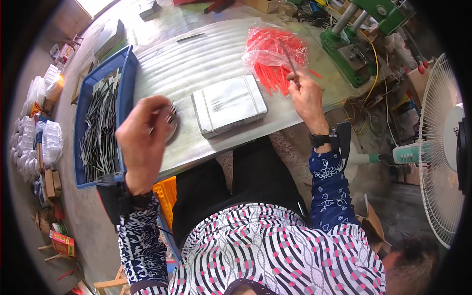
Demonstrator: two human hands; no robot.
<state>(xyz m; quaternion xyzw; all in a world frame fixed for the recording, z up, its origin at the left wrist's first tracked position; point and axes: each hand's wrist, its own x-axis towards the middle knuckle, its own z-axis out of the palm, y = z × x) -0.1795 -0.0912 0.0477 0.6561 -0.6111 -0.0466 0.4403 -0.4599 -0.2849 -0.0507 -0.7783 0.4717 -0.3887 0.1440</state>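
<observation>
Left: a blue tray [127,81] contains thin dark strips [98,128]. The left hand [141,135] is curled over the table's near edge; whether its fingers grip anything cannot be determined. Centre: a white-topped block [230,104] lies on the table [167,64]. Right: the right hand [307,96] pinches a slender dark rod [288,57] in front of bagged red strips [270,42]. Rod long axis: away from the person, far end angled left.

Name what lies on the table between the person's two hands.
In the head view, a white-topped, banded package lies between the left hand and right hand; a partly hidden round object shows beside the left.
</observation>
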